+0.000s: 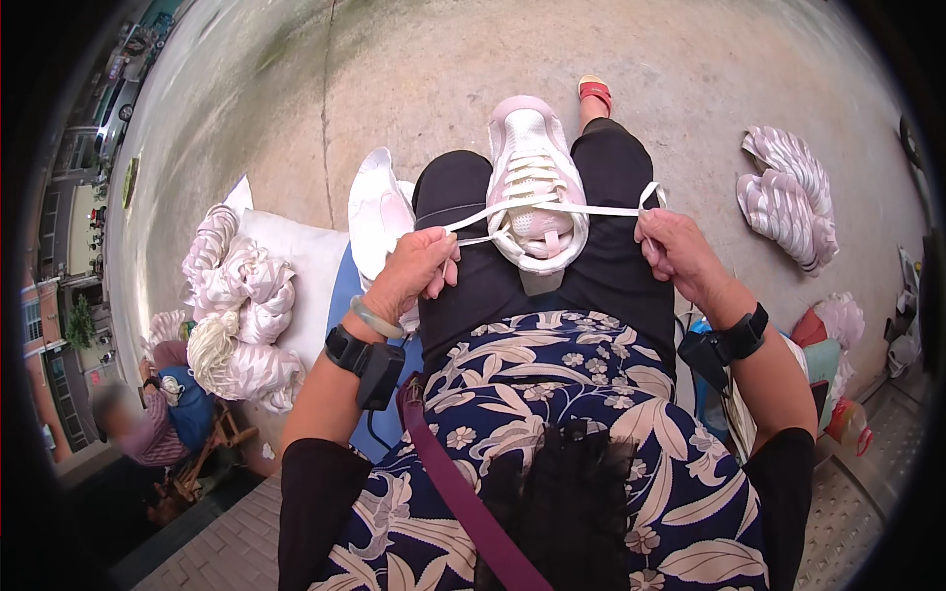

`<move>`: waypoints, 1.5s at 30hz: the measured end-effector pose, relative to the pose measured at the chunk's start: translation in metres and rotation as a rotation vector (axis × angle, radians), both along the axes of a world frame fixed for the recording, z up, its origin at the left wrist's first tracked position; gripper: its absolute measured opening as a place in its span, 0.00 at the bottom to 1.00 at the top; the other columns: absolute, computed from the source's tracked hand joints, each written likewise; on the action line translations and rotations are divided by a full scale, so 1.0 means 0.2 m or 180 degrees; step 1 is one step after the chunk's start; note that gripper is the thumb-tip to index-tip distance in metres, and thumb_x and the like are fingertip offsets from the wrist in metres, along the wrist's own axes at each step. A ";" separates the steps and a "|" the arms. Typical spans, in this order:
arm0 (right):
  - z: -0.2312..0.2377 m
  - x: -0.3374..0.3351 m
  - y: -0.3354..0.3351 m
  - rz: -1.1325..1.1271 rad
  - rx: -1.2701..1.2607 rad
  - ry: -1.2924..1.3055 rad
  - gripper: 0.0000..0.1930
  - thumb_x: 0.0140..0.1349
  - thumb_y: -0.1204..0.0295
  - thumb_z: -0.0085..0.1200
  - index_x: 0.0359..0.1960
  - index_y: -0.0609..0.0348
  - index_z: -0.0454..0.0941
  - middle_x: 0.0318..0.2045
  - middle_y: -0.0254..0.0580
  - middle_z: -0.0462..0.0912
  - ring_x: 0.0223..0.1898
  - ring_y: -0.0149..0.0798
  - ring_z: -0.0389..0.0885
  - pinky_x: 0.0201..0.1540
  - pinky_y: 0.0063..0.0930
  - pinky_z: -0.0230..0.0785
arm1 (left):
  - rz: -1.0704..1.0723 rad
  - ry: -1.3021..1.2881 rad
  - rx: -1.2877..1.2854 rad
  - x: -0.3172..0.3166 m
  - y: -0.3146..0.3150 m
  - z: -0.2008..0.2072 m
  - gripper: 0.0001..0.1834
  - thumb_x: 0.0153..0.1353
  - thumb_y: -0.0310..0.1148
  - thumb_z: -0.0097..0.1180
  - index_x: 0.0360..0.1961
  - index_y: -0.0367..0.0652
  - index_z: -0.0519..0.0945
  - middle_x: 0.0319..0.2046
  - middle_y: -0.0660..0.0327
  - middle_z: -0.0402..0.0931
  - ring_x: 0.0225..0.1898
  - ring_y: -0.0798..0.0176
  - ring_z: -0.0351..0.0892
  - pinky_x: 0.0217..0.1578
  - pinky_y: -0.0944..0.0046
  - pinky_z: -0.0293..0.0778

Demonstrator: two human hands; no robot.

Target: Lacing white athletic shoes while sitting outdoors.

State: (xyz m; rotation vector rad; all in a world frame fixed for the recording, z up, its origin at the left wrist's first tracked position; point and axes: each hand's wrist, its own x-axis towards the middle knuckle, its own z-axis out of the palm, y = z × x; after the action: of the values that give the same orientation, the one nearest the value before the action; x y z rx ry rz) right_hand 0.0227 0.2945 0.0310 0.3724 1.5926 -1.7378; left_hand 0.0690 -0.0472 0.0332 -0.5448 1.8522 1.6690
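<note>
A white and pale pink sneaker upper [537, 187] rests between my knees, its toe pointing away from me. White lace runs through its eyelets in several rows. My left hand [419, 266] is closed on one end of the shoelace [601, 209], left of the shoe opening. On the other side my right hand [675, 251] pinches the other end, and a small loop of lace stands above its fingers. Between the hands the lace stretches almost straight across the tongue. Next to my left hand lies another white and pink shoe upper [376, 212].
Bundles of pink and white shoe pieces [241, 305] are heaped on a white sack [296, 251] at the left, with a hank of cream laces [217, 347]. More stacked pieces [790, 197] lie on the concrete floor at right. A person [158, 424] sits at the lower left.
</note>
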 end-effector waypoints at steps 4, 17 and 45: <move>-0.03 0.02 -0.17 0.0354 -0.0027 -0.0094 0.07 0.61 0.70 0.47 0.26 0.57 0.70 0.17 0.31 0.71 0.12 0.22 0.63 0.13 0.16 0.55 | -0.0383 0.0016 0.0094 -0.11 0.12 0.00 0.12 0.64 0.36 0.45 0.27 0.39 0.72 0.15 0.62 0.72 0.08 0.78 0.60 0.09 0.78 0.55; -0.16 -0.10 -0.29 -0.0833 -0.0314 0.0977 0.03 0.58 0.75 0.54 0.31 0.61 0.76 0.22 0.33 0.77 0.22 0.22 0.75 0.23 0.14 0.68 | 0.0462 0.1027 -0.0219 -0.25 0.23 -0.04 0.12 0.63 0.37 0.49 0.27 0.41 0.75 0.17 0.68 0.70 0.10 0.79 0.60 0.11 0.78 0.54; -0.18 -0.08 -0.36 0.0139 0.1260 0.3167 0.01 0.50 0.78 0.51 0.25 0.62 0.73 0.19 0.45 0.76 0.21 0.42 0.75 0.26 0.28 0.66 | 0.0726 0.1067 0.0107 -0.09 0.20 -0.07 0.06 0.60 0.29 0.53 0.31 0.37 0.76 0.22 0.63 0.76 0.15 0.77 0.71 0.13 0.80 0.63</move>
State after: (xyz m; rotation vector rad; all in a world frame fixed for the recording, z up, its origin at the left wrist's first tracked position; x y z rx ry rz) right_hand 0.0075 0.2230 -0.0052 -0.4354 2.6192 -1.6428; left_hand 0.0507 -0.0071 0.0191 -0.5010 2.0524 2.0419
